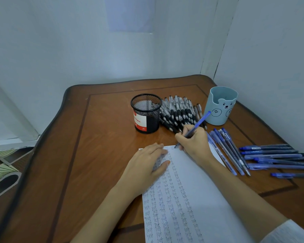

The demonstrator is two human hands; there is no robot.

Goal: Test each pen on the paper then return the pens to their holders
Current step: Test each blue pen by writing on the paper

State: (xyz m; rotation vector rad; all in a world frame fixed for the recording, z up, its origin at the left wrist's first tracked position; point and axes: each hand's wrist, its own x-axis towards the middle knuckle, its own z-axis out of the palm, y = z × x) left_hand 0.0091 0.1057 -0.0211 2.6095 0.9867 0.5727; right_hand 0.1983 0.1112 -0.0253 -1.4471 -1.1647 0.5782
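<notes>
The paper (200,190) lies on the brown desk (98,137), running from 6 o'clock toward the middle. Its left half is filled with columns of the handwritten word "test".

The left hand (147,163) lies flat on the sheet's top left corner, fingers straight and close together, pressing it down. At 3 o'clock from it, the right hand (194,142) pinches a blue pen (199,122) in a writing grip. The tip touches the paper's top edge and the capped end slants up toward 1 o'clock.

At 12 o'clock from the left hand stands a black mesh holder (146,114), upright. A white and red label reading "Pens" curls against its inner wall; what else lies in it I cannot tell through the mesh. Just beside it at 3 o'clock, a heap of black-gripped pens (179,111) lies on the desk, tips toward the person.

Farther along at 3 o'clock stands a pale blue holder (220,106) with a bear face on its front. Only its inner wall shows over the rim.

At 3 o'clock from the right hand, a few blue pens (230,151) lie side by side along the paper's right edge. Beyond them, near the desk's 3 o'clock edge, more blue pens (274,156) lie stacked roughly crosswise.
</notes>
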